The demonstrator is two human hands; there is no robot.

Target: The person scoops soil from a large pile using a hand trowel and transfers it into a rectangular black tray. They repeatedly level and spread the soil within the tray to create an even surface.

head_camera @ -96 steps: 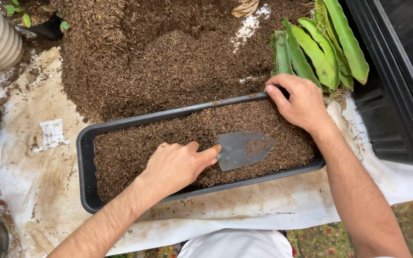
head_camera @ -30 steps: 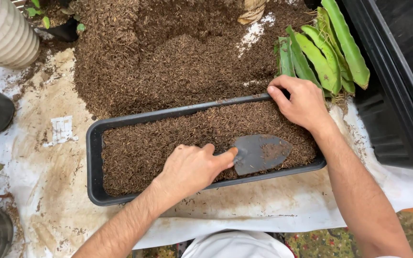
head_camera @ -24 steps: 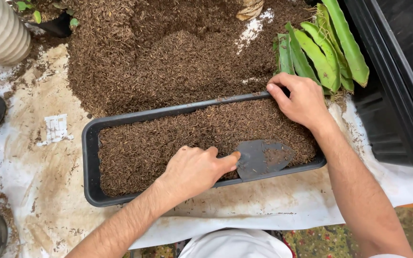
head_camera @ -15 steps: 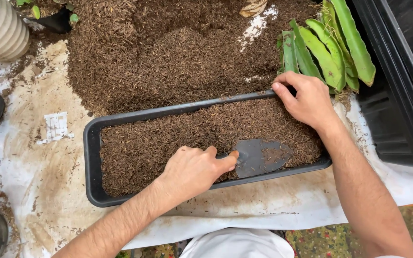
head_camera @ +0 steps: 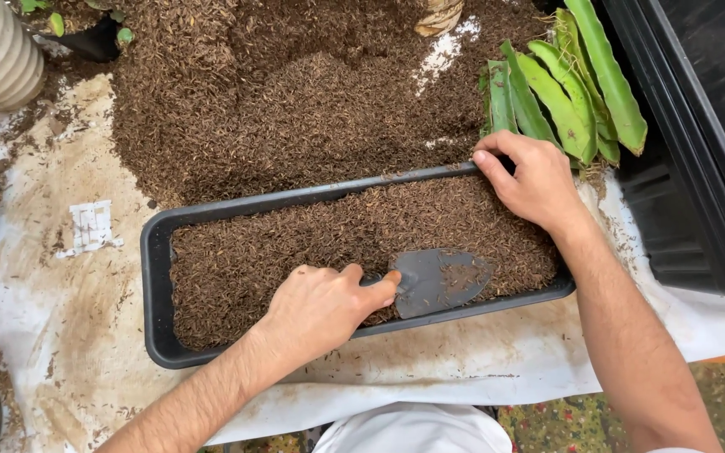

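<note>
We see our left hand (head_camera: 316, 306) with fingers clamped on a grey trowel (head_camera: 440, 281), its flat pointed blade lying on coarse brown soil in the long black planter (head_camera: 158, 285); our right hand (head_camera: 533, 180) curls its fingers over the planter's far rim

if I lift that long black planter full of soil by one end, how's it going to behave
The planter would probably feel heavy: brown soil fills it nearly to the rim. Being long, thin-walled plastic, it may sag or twist. Tilting it would likely spill loose soil.
</note>
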